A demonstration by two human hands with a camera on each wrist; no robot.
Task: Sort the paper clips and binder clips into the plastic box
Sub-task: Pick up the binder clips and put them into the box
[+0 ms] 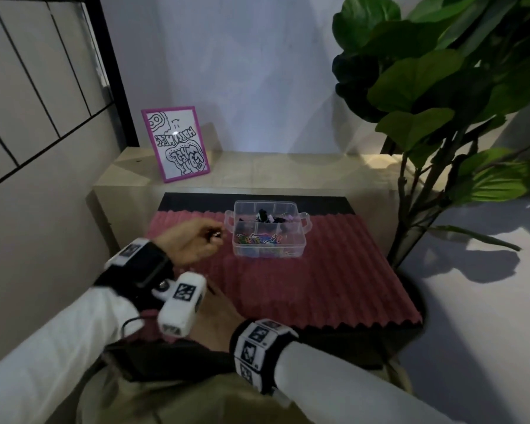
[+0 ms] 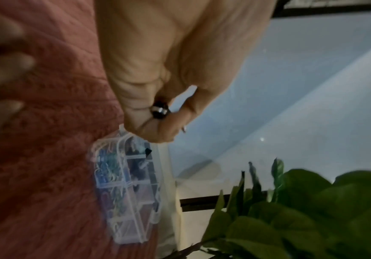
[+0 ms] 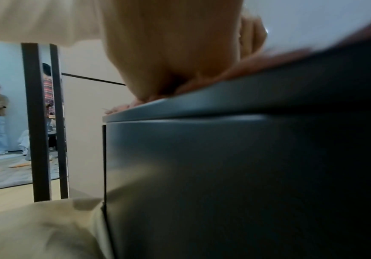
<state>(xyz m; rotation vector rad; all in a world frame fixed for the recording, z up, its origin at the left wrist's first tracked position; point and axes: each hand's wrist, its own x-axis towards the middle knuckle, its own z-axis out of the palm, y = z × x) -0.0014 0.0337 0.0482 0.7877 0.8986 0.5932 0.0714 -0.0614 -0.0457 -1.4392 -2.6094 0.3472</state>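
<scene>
Pink ribbed matting (image 1: 318, 280) covers the table, its near edge at the bottom of the head view. Lowest in that frame, the right hand (image 1: 218, 313) rests on the mat's near edge, largely hidden behind the left wrist's camera block; whether its fingers hold anything I cannot tell. Higher, at centre left, the left hand (image 1: 190, 243) hovers above the mat, fingers curled, pinching a small black binder clip (image 2: 160, 111) with a silver handle. Just right of it stands the clear plastic box (image 1: 268, 229), divided into compartments: coloured paper clips (image 1: 259, 239) in the near row, black binder clips in the far row. Beyond, a pink-framed drawing (image 1: 175, 143) leans on a pale ledge, and large green leaves (image 1: 441, 87) fill the upper right.
</scene>
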